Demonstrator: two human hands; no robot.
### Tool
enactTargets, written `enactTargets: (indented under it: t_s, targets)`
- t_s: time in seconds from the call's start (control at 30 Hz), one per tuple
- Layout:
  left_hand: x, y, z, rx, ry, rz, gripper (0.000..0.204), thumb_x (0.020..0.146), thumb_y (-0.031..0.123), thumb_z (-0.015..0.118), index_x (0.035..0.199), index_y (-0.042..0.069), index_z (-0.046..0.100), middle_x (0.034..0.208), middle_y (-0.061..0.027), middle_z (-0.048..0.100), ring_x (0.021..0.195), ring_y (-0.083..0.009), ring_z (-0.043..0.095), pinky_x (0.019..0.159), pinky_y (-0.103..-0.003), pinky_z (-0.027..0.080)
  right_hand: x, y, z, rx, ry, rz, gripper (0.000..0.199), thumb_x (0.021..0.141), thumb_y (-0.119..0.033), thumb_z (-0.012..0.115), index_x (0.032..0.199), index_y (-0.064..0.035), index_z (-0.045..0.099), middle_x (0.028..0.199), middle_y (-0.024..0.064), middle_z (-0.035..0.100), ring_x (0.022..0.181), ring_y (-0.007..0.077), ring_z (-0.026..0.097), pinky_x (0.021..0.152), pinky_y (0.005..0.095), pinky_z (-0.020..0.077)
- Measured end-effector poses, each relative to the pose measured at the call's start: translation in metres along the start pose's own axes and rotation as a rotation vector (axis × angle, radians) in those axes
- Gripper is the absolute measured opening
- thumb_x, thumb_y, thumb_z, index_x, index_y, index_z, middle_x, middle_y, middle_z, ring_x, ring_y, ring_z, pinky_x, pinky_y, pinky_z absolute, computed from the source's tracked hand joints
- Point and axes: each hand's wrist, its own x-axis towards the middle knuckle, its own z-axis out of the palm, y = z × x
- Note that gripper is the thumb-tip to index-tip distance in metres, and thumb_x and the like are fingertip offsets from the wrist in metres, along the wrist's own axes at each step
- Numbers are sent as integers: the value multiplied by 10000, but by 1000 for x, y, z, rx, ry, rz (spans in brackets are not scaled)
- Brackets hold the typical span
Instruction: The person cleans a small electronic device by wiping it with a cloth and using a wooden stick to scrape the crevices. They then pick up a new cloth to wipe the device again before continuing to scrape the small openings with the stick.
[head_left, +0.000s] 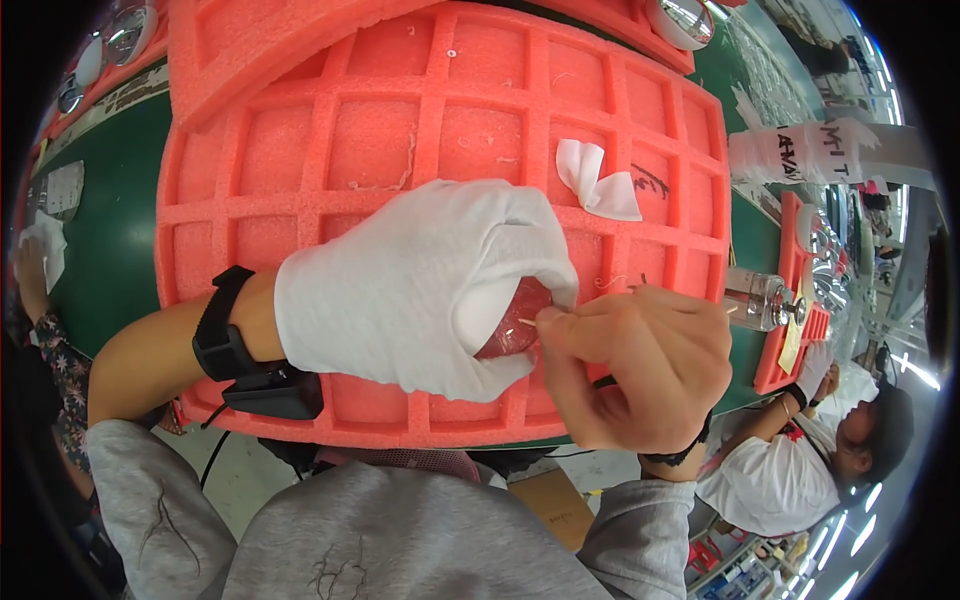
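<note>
My left hand (425, 285), in a white glove, is closed around a rounded part (483, 315). The part has a smooth white side and a glossy face that looks red, perhaps from reflection. Its far edge is hidden under my gloved fingers. Close against the glossy face, my bare right hand (640, 365) is closed in a pinch. A thin pale stick (529, 322) pokes out from between its thumb and forefinger, with the tip at the face. Both hands are above a red foam tray (370, 140) divided into square pockets.
A crumpled white cloth (598, 182) lies on the tray. Another foam piece (270, 50) overlaps its far left. A clear pump bottle (757, 298) stands to the right on the green table (110, 250). Co-workers sit at both sides; one wears a white shirt (780, 480).
</note>
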Motion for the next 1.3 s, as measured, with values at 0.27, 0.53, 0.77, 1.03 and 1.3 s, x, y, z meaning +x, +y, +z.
enactTargets:
  t_s: [0.27, 0.53, 0.77, 1.03, 1.3]
  targets:
    - [2, 4, 0, 1, 18, -9, 478, 616, 120, 866, 1048, 145, 662, 1052, -49, 654, 935, -281, 653, 727, -388, 550, 2, 2, -4, -36, -5, 14, 206, 619, 107, 739, 742, -36, 656, 621, 54, 651, 472, 178, 593, 457, 272, 440]
    - [1, 1, -1, -18, -19, -12, 477, 622, 128, 865, 1053, 145, 662, 1061, -43, 657, 954, -283, 649, 750, -391, 548, -3, 0, 0, 20, -16, 1, 214, 622, 98, 747, 747, -52, 659, 617, 44, 647, 464, 182, 588, 459, 276, 440]
    - [4, 4, -2, 33, -13, -34, 477, 627, 129, 860, 1061, 146, 663, 1051, -41, 661, 958, -284, 645, 760, -395, 547, 2, 2, -3, -32, 0, 40, 208, 628, 95, 750, 738, -55, 655, 612, 41, 642, 485, 179, 613, 463, 273, 449]
    - [2, 2, -2, 2, -26, -31, 469, 631, 130, 855, 1060, 144, 665, 1044, -39, 660, 951, -284, 643, 753, -397, 544, 1, 0, -4, -21, -31, 21, 199, 644, 97, 748, 725, -53, 646, 615, 42, 640, 476, 178, 601, 457, 274, 442]
    - [3, 3, -2, 7, -33, -24, 451, 637, 135, 853, 1049, 140, 668, 1041, -46, 659, 936, -285, 642, 735, -393, 541, -2, -5, -1, -6, 6, -3, 198, 647, 96, 749, 729, -55, 651, 610, 36, 634, 469, 174, 588, 448, 281, 425]
